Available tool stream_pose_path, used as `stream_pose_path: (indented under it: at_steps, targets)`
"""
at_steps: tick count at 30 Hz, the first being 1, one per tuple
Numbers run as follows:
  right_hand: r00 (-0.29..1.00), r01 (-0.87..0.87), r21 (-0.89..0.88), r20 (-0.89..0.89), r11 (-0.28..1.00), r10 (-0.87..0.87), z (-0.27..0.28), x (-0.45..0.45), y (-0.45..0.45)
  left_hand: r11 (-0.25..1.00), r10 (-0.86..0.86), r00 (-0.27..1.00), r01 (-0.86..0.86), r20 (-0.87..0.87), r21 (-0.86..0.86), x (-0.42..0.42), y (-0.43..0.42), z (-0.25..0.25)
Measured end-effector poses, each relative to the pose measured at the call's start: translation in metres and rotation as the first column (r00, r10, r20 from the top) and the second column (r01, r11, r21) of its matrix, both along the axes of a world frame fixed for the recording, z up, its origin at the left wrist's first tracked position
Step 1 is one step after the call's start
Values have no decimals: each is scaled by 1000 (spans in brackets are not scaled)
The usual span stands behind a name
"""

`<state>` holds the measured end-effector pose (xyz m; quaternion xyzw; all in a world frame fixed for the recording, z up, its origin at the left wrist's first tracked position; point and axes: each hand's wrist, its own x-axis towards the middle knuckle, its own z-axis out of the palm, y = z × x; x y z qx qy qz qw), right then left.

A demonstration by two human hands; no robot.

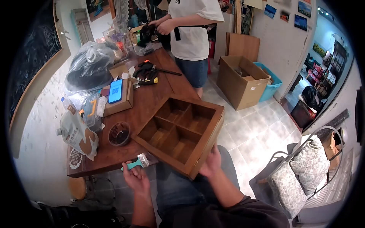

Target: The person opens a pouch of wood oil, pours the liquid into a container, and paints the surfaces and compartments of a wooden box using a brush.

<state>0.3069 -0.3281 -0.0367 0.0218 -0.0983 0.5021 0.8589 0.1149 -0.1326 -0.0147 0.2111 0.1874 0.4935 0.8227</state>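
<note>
Your left hand [135, 180] pinches the brush [134, 164] by its handle, fingers closed, near the cup [119, 133] on the bench [152, 89]. Your right hand [211, 163] supports the box [176, 124], tilted at the bench's edge; its fingers are hidden, so I can't tell their state.

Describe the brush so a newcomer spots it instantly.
Find the brown table, then the divided wooden box at its near end. Just below the box's left corner in view, the left hand holds the brush. Its turquoise handle sets it apart from that brown box.
</note>
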Motion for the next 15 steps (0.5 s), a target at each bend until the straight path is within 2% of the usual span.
stream_pose_path:
  at_steps: [1, 2, 4, 5, 6, 7, 10, 11, 13, 15]
  targets:
    - [996, -8, -36, -87, 999, 4, 0, -1, 3, 1000, 8, 1000, -8, -15, 2, -1, -1, 1]
    - [996, -9, -37, -91, 999, 6, 1, -3, 5, 1000, 16, 999, -16, -30, 3, -3, -2, 3]
    - [990, 142, -392, 79, 909, -121, 5, -10, 8, 1000, 28, 998, -29, -61, -8, -6, -7, 8]
    - [990, 136, -395, 74, 908, -116, -1, -9, 7, 999, 38, 995, -39, -89, -17, -7, -9, 10]
    - [1000, 13, -145, -25, 989, -16, -6, -7, 5, 999, 42, 995, -44, -93, -19, -8, -10, 12]
    - [990, -93, 126, -95, 988, 105, -10, -6, 4, 999, 34, 995, -36, -92, -20, -9, -11, 13]
    - [982, -120, 199, -121, 973, 146, 2, -12, 4, 1000, 21, 998, -22, -55, -17, -12, -13, 12]
    - [981, -126, 197, -120, 972, 152, 4, -13, 5, 1000, 10, 1000, -11, -18, -9, -12, -13, 13]
    - [998, 45, -177, -40, 983, -53, 12, -17, 6, 1000, 31, 999, -31, -24, -1, -10, -15, 20]
    - [996, 75, -194, -35, 978, -84, 32, -22, 7, 999, 50, 998, -50, -30, 6, -10, -16, 24]
